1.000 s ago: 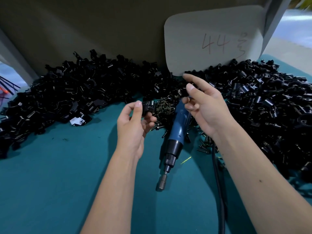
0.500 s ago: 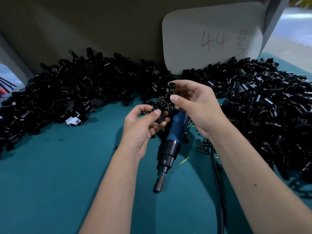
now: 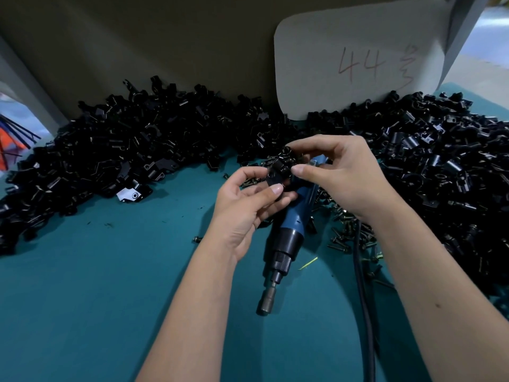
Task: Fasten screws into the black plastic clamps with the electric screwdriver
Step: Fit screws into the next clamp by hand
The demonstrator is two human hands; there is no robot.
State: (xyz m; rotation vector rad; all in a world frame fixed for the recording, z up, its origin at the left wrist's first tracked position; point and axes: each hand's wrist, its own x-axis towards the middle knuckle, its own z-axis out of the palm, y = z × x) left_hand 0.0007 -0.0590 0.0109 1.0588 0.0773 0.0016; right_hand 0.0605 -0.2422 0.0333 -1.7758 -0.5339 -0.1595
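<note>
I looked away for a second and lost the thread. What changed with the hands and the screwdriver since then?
The right hand came back from the far pile with a black clamp piece and met the left hand, which holds its own clamp part; both now pinch them together. The electric screwdriver stayed lying on the table.
</note>
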